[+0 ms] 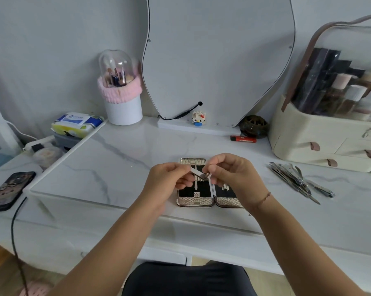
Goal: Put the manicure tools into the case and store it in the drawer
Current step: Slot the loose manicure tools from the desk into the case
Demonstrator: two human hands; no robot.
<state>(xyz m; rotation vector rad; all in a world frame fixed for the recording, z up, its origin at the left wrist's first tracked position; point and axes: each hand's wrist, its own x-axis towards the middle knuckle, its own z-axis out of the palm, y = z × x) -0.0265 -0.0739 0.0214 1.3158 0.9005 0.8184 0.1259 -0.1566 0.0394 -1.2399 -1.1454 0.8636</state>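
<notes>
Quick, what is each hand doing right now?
Left hand: pinching one end of a small metal tool.
Right hand: pinching the other end of that tool.

phone (8,190) at l, wipes pack (75,122), brush pot (122,107), red lighter (243,139) at back

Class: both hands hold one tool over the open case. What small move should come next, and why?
Probably lower the slim metal tool, pinched between the left hand and right hand, into a free slot of the open case directly below. Its dark lining shows room, and more tools lie to the right.
</notes>
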